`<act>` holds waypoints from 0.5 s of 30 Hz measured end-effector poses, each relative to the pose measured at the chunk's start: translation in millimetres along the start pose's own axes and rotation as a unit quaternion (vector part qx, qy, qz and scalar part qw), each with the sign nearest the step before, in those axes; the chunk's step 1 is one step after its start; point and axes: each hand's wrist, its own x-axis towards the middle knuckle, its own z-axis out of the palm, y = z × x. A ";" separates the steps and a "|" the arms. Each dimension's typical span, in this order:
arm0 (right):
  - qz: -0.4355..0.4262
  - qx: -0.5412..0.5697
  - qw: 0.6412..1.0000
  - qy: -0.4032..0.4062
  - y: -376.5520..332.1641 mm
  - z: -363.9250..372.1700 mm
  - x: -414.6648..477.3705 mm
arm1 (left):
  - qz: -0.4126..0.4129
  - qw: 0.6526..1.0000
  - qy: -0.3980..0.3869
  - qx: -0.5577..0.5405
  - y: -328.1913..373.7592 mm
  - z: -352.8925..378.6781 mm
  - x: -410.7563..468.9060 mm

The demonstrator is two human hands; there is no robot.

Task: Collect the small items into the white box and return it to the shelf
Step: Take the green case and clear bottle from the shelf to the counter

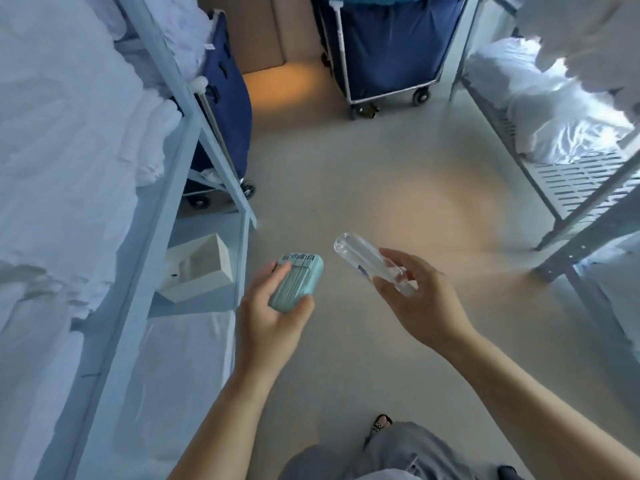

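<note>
White box (197,268): it sits open on a low shelf (194,308) of the left rack, just left of our hands. We see a moulded insert inside; whether any item is already in it we cannot tell. Left hand (273,313): fingers closed around a mint-green ribbed case (296,282). Right hand (420,299): fingers pinching a clear plastic case (363,258). We judge both items collected but not yet deposited; loading remains.

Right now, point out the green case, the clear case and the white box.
green case (297,282), head view, ribbed front.
clear case (360,252), head view, upper half.
white box (199,271), head view, open inside.
</note>
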 end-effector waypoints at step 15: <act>0.136 -0.026 0.944 0.299 60.6 -134.7 84.4 | 0.171 0.942 -0.287 -0.035 112.6 203.7 150.3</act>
